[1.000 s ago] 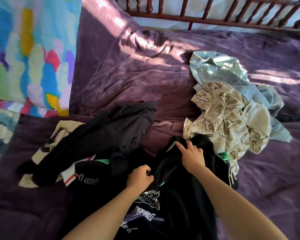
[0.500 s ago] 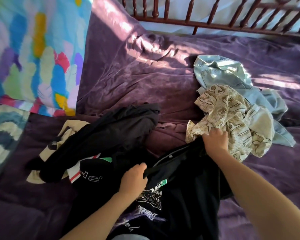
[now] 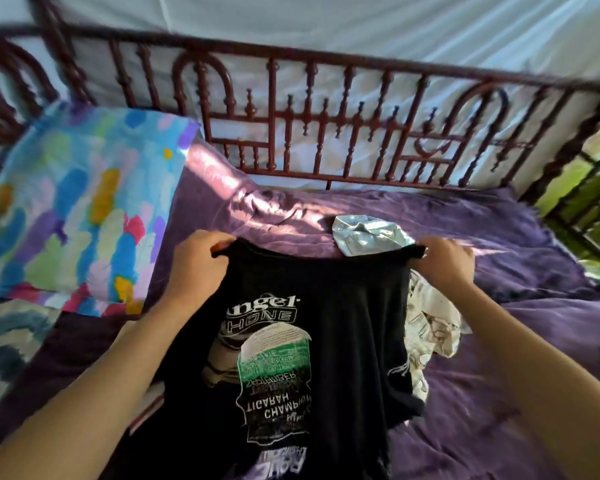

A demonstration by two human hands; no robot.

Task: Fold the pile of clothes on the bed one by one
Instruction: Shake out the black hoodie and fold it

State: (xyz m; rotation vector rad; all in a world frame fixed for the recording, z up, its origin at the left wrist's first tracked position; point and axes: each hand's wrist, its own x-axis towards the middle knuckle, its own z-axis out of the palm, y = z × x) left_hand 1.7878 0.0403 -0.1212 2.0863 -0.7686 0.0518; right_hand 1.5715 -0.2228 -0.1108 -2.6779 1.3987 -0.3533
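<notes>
Shirt under inspection: a black printed T-shirt [image 3: 312, 323], raised over the bed [image 3: 499, 410], with left hand [image 3: 194, 268] and right hand [image 3: 444, 265] each in a closed grip on one upper corner. No fold is made and no folded item shows; beyond it a cream patterned garment [image 3: 433, 323] and a pale blue garment [image 3: 364, 237] lie crumpled, so the task appears barely begun.

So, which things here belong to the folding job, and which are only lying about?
Part of the job: black T-shirt, held up in the grip of the left hand and the right hand; cream patterned garment; pale blue garment.
Only lying about: colourful pillow; dark red bed rail; purple bed cover.
</notes>
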